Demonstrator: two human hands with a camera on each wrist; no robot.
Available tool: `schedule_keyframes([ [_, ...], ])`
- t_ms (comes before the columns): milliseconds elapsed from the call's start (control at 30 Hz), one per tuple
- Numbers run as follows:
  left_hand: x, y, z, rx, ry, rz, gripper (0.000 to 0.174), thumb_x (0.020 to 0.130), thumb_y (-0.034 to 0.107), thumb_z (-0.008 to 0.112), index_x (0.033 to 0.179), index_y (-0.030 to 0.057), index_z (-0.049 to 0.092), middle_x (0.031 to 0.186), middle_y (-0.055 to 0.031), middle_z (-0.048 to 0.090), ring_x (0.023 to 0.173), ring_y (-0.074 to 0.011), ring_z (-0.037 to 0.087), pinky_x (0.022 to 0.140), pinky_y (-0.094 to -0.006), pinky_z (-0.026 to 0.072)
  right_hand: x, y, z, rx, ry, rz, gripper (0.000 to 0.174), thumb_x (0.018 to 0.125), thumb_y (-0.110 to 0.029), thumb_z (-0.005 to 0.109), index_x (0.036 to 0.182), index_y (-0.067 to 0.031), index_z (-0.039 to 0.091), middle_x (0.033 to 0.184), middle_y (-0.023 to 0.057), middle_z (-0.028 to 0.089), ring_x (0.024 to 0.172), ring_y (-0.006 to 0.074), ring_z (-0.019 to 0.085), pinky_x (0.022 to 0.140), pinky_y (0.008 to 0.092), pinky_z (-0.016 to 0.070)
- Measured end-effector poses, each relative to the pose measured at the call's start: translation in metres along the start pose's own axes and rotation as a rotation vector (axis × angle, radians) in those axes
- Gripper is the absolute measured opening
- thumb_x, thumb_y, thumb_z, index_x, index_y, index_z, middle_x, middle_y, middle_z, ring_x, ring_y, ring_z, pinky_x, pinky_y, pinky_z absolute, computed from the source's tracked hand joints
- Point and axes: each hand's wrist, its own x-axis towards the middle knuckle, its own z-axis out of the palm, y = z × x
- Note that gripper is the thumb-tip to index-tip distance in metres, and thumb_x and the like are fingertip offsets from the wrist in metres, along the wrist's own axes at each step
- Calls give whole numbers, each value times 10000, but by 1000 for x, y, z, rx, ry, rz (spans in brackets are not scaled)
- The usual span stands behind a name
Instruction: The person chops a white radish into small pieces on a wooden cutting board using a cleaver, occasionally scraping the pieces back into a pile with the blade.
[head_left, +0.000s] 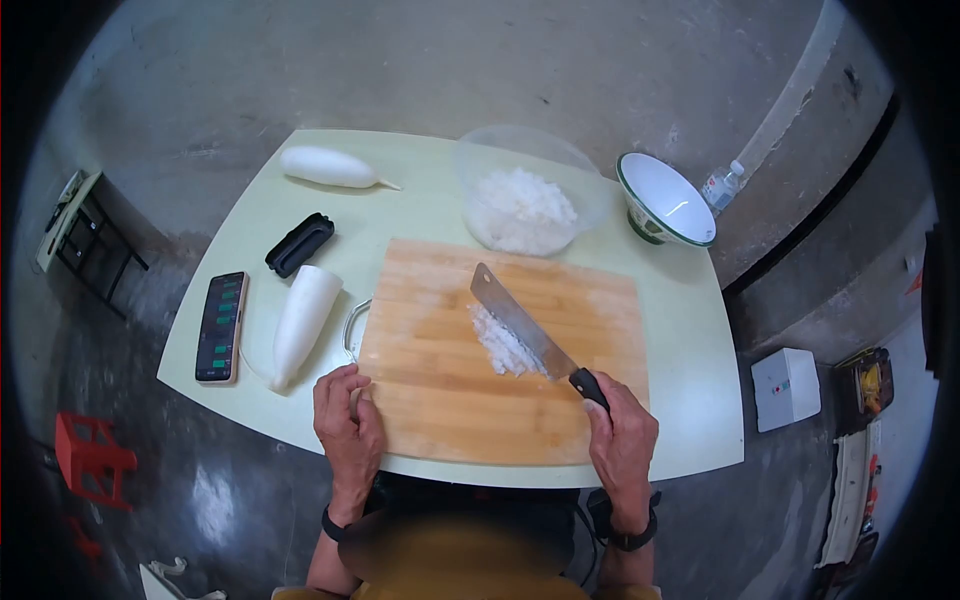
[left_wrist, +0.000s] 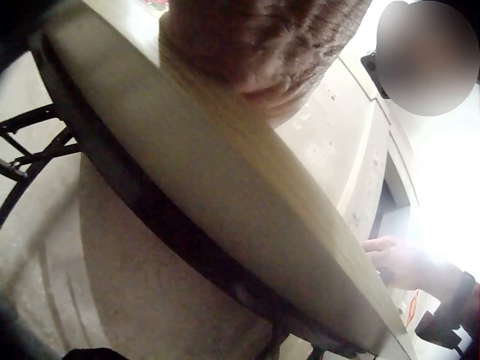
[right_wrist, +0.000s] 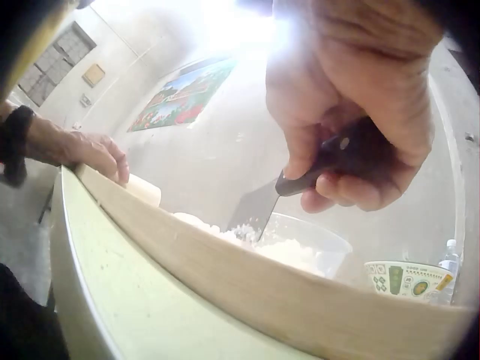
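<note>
My right hand [head_left: 624, 432] grips the black handle [head_left: 589, 386] of a cleaver [head_left: 520, 322]. Its blade slants up and left across a wooden cutting board [head_left: 480, 420], right along a small heap of chopped white radish [head_left: 500, 345]. In the right wrist view, fingers and thumb wrap the handle, and the blade's tip end overlaps the white bits. At the board's lower left corner rests my left hand [head_left: 348, 420], its fingers loosely bent and holding nothing. The left wrist view shows this hand's heel close over the board edge [left_wrist: 247, 135].
Behind the board stands a clear bowl [head_left: 580, 165] of chopped radish, with a white enamel bowl [head_left: 668, 200] and water bottle [head_left: 722, 188] to its right. On the left lie a cut radish [head_left: 305, 325], whole radish [head_left: 328, 167], phone [head_left: 220, 328] and black case [head_left: 300, 245].
</note>
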Motion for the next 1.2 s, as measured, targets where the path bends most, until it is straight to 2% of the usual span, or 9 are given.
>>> schedule_keyframes([
  [100,0,-2,0,10,4,2,226,819,-117,547,999,-9,631,1078,-183,635,1026,-334,623,829,-379,533,-1,0,2,56,103,-31,328,868,-5,636,1194,-35,642,931,170,664,820,348,657,718,388,518],
  [200,-2,-2,0,23,-2,15,226,821,-115,543,999,-8,631,1078,-184,634,1023,-336,622,831,-380,533,-1,0,5,17,-12,18,327,866,-10,644,1192,-33,645,930,168,664,811,350,655,720,391,519],
  [300,1,1,-1,17,0,5,222,822,-114,540,997,-8,630,1078,-184,634,1021,-337,622,830,-383,532,-2,-1,3,47,74,-33,336,858,-10,658,1193,-24,644,935,168,668,809,351,654,723,390,520],
  [533,-1,-3,1,10,2,15,225,822,-113,539,1000,-7,627,1082,-182,631,1011,-332,624,791,-382,536,-4,1,4,-12,25,-18,336,864,-24,658,1199,-14,637,943,173,670,815,351,659,721,392,522],
  [633,0,-2,0,6,3,21,226,821,-115,538,999,-9,628,1079,-183,631,1012,-330,624,789,-382,537,-5,-1,4,32,108,-11,329,869,-29,657,1198,-20,640,946,174,670,824,354,662,717,393,522],
  [700,0,0,-1,19,-2,24,225,821,-116,538,997,-9,628,1078,-182,631,1014,-329,625,794,-382,537,-3,2,4,-58,28,8,324,871,-32,659,1194,-25,642,945,176,670,826,353,664,716,392,522],
  [1033,0,-1,0,7,8,24,218,817,-116,543,988,-11,630,1071,-184,634,1021,-335,624,825,-385,531,-4,-2,3,-26,43,-6,334,865,-27,663,1199,-33,646,935,170,669,809,348,661,711,386,521],
  [1100,-1,-2,0,4,2,6,216,818,-114,544,989,-13,630,1073,-185,635,1023,-336,623,833,-389,530,-4,-5,4,42,119,-17,349,856,-20,671,1204,-35,644,932,165,669,809,344,660,704,382,517],
  [1200,-1,0,0,-4,-9,-18,218,817,-114,542,990,-14,630,1077,-185,636,1027,-336,623,847,-394,527,-3,-6,6,-42,-2,33,354,850,-15,675,1202,-30,643,927,162,667,808,344,658,699,386,513],
])
